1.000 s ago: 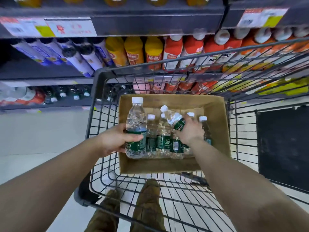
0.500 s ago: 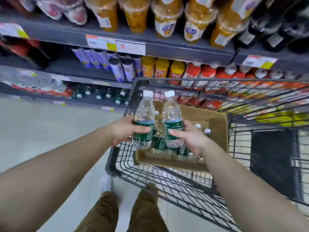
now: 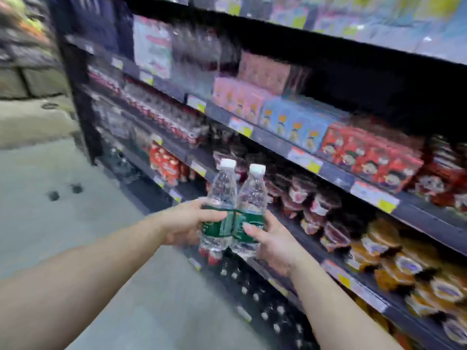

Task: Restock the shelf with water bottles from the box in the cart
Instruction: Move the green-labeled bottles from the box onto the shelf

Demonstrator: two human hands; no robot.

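Two clear water bottles with white caps and green labels stand upright side by side in front of me. My left hand (image 3: 187, 223) grips the left bottle (image 3: 221, 198) round its label. My right hand (image 3: 271, 242) grips the right bottle (image 3: 251, 198) the same way. The bottles touch each other. Behind them runs a dark shelf unit (image 3: 336, 176) full of drinks. A row of white-capped bottles (image 3: 255, 296) stands on its lowest level, below my hands. The cart and the box are out of view.
Pink, blue and red drink cartons (image 3: 303, 127) fill the shelf above. Jars and orange-filled cups (image 3: 394, 266) line the level to the right. Grey floor (image 3: 63, 210) stretches to the left of the shelf unit. The picture is blurred by motion.
I have turned left from the cart to the shelves. Both bottles came out of the box and now sit together, upright, in front of the shelf. Cart and box left the view.
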